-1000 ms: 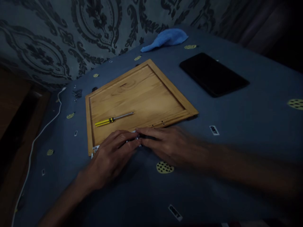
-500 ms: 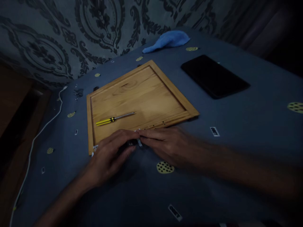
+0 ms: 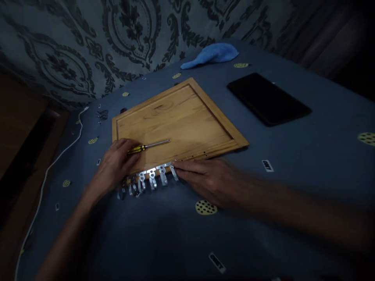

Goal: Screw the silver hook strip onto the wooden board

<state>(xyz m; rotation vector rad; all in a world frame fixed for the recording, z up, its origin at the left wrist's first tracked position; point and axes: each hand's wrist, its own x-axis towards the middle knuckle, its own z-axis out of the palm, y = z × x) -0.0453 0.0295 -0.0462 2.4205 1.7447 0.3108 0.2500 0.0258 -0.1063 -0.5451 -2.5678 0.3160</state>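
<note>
A framed wooden panel (image 3: 175, 121) lies flat on the bed-like surface. Along its near edge sits a row of several shiny metal hooks (image 3: 152, 178), their curved ends jutting out over the cloth. My right hand (image 3: 209, 179) pinches the rightmost metal hook (image 3: 174, 173) at the edge with its fingertips. Small dark holes run along the edge to the right of that hook. My left hand (image 3: 113, 166) closes its fingers around the yellow-and-black handle of a screwdriver (image 3: 156, 144), whose shaft points right across the panel.
A black tablet-like slab (image 3: 268, 99) rests right of the panel. Behind it lies a crumpled blue cloth (image 3: 215, 53). Small metal pieces (image 3: 102, 114) are at the far left, near a white cable (image 3: 58, 156). A patterned curtain or wall (image 3: 131, 31) rises behind.
My left hand has left the hook at the edge and moved up and left onto the screwdriver's handle, uncovering the row of hooks. My right hand stays at the rightmost hook.
</note>
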